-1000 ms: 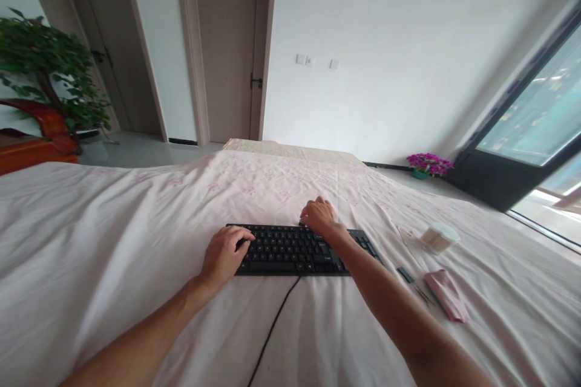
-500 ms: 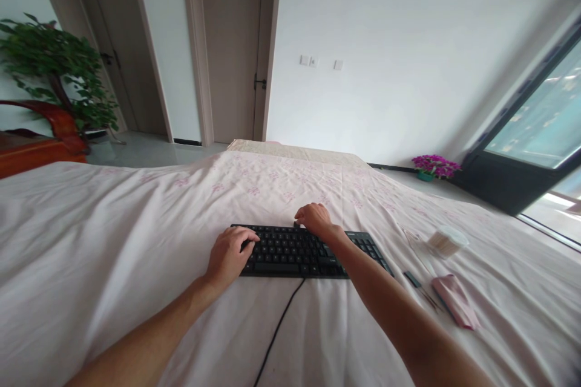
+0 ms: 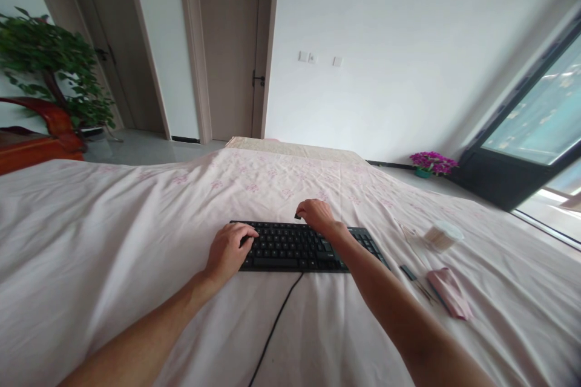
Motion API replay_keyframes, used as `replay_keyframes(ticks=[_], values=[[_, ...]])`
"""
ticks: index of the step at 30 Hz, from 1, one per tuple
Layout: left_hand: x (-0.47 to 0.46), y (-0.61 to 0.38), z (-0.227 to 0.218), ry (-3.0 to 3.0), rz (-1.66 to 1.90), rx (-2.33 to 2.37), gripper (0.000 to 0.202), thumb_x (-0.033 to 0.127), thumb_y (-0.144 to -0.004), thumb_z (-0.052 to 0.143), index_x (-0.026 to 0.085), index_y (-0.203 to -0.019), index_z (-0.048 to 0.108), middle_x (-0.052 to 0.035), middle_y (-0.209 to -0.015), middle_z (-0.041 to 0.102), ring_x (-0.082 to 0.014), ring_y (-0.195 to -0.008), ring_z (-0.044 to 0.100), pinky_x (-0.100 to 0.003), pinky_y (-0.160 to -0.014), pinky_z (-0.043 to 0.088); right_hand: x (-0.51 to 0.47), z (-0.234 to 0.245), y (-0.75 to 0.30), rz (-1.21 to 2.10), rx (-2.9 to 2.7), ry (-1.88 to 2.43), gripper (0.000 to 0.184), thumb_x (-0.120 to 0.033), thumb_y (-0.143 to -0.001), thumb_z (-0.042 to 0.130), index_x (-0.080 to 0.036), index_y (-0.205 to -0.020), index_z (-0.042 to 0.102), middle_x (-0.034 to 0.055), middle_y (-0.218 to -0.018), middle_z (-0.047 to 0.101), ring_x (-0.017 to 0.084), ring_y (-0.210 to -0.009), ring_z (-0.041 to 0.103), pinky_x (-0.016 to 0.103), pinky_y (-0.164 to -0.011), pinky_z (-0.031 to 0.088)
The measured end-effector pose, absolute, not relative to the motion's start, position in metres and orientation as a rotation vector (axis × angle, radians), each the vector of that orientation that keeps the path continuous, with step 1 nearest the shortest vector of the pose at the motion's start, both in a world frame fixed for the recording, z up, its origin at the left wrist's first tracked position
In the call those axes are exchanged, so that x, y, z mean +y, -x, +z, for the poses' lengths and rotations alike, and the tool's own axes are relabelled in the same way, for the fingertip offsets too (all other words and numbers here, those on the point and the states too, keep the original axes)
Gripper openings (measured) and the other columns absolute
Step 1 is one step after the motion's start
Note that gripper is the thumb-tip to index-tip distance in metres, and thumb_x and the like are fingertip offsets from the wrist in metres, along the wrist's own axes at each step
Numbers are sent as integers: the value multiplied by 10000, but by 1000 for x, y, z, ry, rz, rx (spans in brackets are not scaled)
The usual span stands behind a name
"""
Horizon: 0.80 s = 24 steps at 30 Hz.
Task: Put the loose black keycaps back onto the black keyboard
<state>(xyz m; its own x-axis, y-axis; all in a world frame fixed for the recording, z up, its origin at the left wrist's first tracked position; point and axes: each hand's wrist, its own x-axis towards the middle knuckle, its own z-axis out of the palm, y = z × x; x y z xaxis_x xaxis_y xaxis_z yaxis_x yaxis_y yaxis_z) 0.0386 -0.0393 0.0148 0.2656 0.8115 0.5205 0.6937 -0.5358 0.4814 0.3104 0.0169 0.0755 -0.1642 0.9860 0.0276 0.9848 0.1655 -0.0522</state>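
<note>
A black keyboard [image 3: 281,248] lies on the pale cloth, its cable running toward me. My left hand [image 3: 230,248] grips the keyboard's left end, thumb and fingers bent over the left keys. Above the far edge of the keyboard, my right hand [image 3: 315,216] pinches a small black piece [image 3: 298,216] that looks like a keycap; its exact kind is too small to tell. My right wrist and forearm cover part of the right-hand keys.
To the right lie a clear tub of cotton swabs [image 3: 443,236], a folded pink cloth [image 3: 449,293], a small dark strip [image 3: 407,272] and thin sticks beside it. The floral sheet [image 3: 181,211] is wrinkled. A wooden armchair [image 3: 40,127] stands at far left.
My right hand has risen slightly off the keyboard's far edge, and the small black piece with it. My left hand stays on the left end. The view has shifted slightly.
</note>
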Motion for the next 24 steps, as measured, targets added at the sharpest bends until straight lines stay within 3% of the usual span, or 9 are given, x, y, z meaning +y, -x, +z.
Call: replay_keyframes(ticks=[10, 24], values=[[-41, -39, 15, -2383, 1123, 1439, 193, 166, -800, 550, 270, -872, 695, -2, -1004, 705, -204, -970, 605, -361, -897, 450, 14, 70, -315, 107, -2346, 1955, 227, -238, -842, 563, -274, -970, 747, 12, -966, 740, 164, -905, 654, 217, -730, 419], [-42, -39, 17, -2368, 1134, 1439, 189, 149, -794, 568, 275, -863, 690, 11, -999, 707, -202, -984, 609, -361, -898, 448, 29, 69, -301, 165, -2356, 2032, 241, -232, -736, 672, -246, -956, 769, 59, -954, 744, 210, -894, 670, 242, -741, 446]])
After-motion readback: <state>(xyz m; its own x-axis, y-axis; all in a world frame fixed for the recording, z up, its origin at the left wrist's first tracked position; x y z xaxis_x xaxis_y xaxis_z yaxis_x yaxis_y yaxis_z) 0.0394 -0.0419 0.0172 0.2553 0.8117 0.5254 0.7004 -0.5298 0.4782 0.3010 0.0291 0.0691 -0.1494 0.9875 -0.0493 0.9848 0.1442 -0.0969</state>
